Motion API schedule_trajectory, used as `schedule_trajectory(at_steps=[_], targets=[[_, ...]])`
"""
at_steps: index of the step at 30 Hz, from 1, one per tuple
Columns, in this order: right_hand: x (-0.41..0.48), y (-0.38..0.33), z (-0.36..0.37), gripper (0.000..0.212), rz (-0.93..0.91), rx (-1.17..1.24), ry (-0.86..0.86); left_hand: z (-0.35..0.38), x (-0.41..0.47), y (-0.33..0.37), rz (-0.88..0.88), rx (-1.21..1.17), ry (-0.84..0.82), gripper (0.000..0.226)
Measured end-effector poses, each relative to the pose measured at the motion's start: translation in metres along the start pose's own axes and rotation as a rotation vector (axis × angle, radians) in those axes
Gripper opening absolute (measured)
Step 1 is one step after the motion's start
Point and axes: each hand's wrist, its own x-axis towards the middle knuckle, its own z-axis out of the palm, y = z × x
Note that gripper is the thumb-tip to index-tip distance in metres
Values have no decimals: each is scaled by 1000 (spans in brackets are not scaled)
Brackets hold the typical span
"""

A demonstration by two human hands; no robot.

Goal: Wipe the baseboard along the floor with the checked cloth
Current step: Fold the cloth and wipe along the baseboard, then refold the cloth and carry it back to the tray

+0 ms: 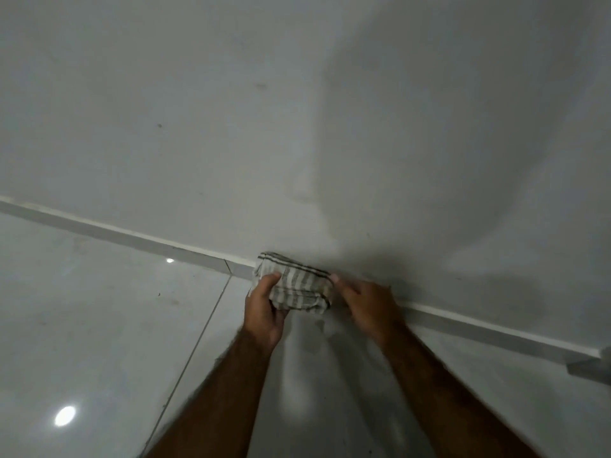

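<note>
The checked cloth (pixel 296 285), white with grey stripes and folded into a thick pad, lies against the grey baseboard (pixel 132 238) where wall meets floor. My left hand (pixel 264 307) grips the cloth's left side, thumb on top. On the cloth's right side sits my right hand (pixel 367 304), fingers curled at its edge and touching the baseboard. The baseboard runs diagonally from the left edge down to the lower right, and the cloth and my hands hide its middle stretch.
A plain white wall (pixel 297 110) fills the upper part of the view. Glossy pale floor tiles (pixel 99 325) with a grout line and light reflections lie below. The baseboard turns a corner (pixel 585 366) at the far right.
</note>
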Motion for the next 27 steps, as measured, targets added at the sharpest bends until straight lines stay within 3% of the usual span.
schedule_trajectory(at_steps=[2,3,5,8,12,17,27], targets=[[2,1,-1,70,349,628,-192,8,-5,9,-7,8,-56,34],[4,0,-2,66,397,839,-267,13,-8,12,-9,25,-81,38],[6,-7,-6,47,356,1013,-317,21,-15,17,-13,58,-133,42],[2,-25,-17,32,326,1005,-278,32,-27,32,-20,161,-196,41],[-24,-58,-56,13,350,922,-240,48,-70,72,-90,420,-105,33],[-55,-91,-104,15,347,894,-248,73,-110,118,-154,481,-97,20],[-145,-225,-276,13,319,917,-184,213,-241,266,-106,632,-235,17]])
